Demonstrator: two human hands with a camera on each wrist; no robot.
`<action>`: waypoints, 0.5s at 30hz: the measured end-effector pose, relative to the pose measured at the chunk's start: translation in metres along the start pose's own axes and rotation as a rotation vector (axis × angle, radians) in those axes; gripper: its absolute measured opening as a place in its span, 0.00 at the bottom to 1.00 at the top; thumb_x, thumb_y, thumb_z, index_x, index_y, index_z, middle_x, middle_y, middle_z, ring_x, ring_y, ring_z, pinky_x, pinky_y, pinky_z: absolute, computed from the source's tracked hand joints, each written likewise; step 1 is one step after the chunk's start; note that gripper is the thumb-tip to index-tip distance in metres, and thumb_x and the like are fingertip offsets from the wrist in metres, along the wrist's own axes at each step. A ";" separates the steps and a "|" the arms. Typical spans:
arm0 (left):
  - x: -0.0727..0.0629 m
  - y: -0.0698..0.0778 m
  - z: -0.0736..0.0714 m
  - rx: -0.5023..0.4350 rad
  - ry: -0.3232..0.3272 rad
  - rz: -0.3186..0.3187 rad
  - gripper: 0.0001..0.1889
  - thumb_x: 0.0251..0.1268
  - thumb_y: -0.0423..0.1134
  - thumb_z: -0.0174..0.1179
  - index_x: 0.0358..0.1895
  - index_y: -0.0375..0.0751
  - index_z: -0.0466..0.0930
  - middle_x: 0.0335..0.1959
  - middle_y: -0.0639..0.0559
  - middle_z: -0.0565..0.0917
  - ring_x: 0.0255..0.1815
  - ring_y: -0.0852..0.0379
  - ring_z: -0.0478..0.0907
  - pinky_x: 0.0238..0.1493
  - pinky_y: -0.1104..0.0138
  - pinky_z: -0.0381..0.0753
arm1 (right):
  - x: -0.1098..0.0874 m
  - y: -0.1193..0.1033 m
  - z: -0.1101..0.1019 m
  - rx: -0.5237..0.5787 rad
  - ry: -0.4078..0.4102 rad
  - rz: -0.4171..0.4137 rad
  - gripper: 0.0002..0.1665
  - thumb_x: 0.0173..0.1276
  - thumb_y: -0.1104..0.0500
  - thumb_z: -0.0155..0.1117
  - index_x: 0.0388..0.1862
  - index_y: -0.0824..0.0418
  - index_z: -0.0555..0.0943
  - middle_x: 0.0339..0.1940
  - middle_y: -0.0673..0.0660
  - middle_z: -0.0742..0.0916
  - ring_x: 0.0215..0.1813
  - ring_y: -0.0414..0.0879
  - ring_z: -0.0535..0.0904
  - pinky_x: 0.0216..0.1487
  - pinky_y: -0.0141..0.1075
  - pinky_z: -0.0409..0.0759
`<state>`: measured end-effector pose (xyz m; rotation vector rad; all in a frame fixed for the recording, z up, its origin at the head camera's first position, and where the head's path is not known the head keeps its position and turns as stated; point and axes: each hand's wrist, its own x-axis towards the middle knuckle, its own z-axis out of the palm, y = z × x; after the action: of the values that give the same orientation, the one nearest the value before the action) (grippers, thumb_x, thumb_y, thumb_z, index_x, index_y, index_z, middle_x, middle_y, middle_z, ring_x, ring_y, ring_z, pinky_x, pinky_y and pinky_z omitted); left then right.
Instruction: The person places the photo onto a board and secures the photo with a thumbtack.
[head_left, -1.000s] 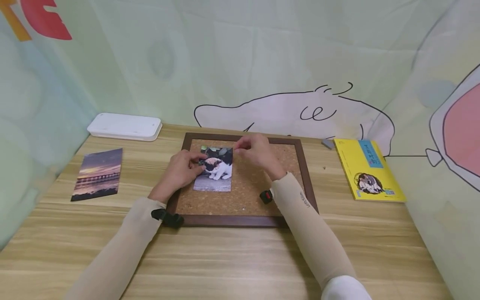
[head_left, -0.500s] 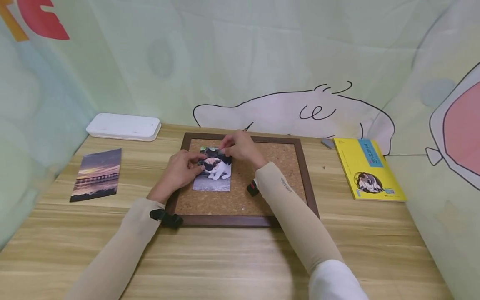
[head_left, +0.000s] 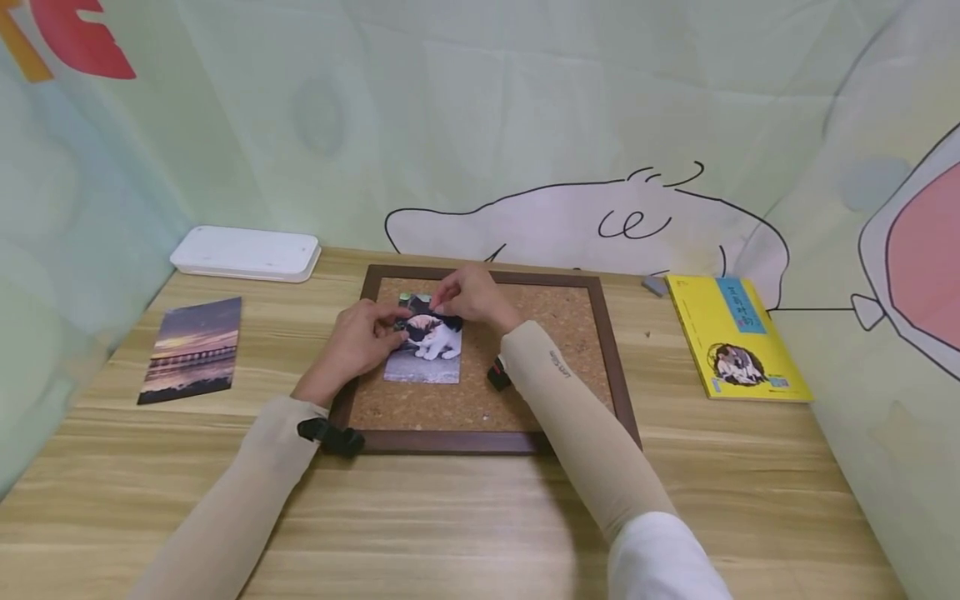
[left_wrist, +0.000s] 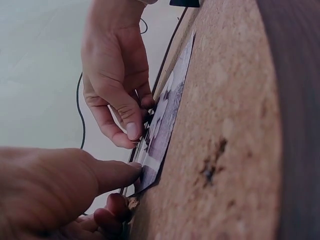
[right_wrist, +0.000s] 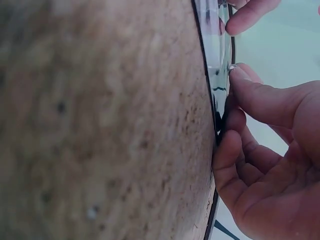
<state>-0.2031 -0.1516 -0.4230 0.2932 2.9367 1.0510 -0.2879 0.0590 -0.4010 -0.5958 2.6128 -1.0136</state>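
Note:
A photo of a cat (head_left: 429,360) lies on the left part of a framed cork board (head_left: 540,367). At its left edge my left hand (head_left: 366,337) holds it, thumb and forefinger tips on the print; the other fingers are curled beneath. My right hand (head_left: 477,298) is over the photo's top edge and covers its upper right corner. Between the right thumb and forefinger a tiny shiny pin (right_wrist: 232,67) shows in the right wrist view, its shape mostly hidden by the fingertips. Both hands are close together in the left wrist view.
A sunset photo (head_left: 193,350) lies on the table to the left, below a white case (head_left: 246,252). To the right are a yellow book (head_left: 738,342) and a small grey block (head_left: 655,286). One tiny shiny bit (head_left: 486,416) sits low on the cork. Printed curtains (head_left: 480,125) stand behind.
My right hand has moved left from beside the cat photo's upper right corner to over its top edge, and slightly down in the last half second. The left hand stays on the photo.

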 end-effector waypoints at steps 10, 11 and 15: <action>-0.001 -0.001 0.001 -0.003 0.011 0.015 0.17 0.72 0.34 0.67 0.61 0.37 0.88 0.39 0.40 0.80 0.40 0.48 0.75 0.41 0.62 0.68 | 0.004 -0.005 0.002 -0.009 -0.009 0.071 0.03 0.73 0.61 0.75 0.40 0.59 0.93 0.31 0.48 0.85 0.38 0.42 0.75 0.39 0.30 0.71; -0.001 -0.002 0.000 -0.003 0.012 0.013 0.17 0.72 0.34 0.67 0.61 0.37 0.88 0.39 0.40 0.80 0.40 0.48 0.75 0.41 0.62 0.68 | 0.004 -0.005 0.002 -0.009 -0.009 0.081 0.03 0.73 0.61 0.75 0.40 0.59 0.93 0.31 0.48 0.86 0.38 0.42 0.75 0.39 0.30 0.71; -0.001 -0.001 0.001 -0.010 0.007 -0.003 0.17 0.72 0.34 0.67 0.62 0.38 0.88 0.41 0.40 0.80 0.40 0.48 0.74 0.41 0.62 0.68 | 0.008 -0.006 0.001 -0.018 -0.018 0.111 0.03 0.72 0.61 0.75 0.40 0.59 0.93 0.32 0.47 0.85 0.39 0.42 0.75 0.40 0.30 0.70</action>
<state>-0.2026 -0.1519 -0.4240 0.2849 2.9365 1.0680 -0.2922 0.0505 -0.3984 -0.4559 2.6100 -0.9469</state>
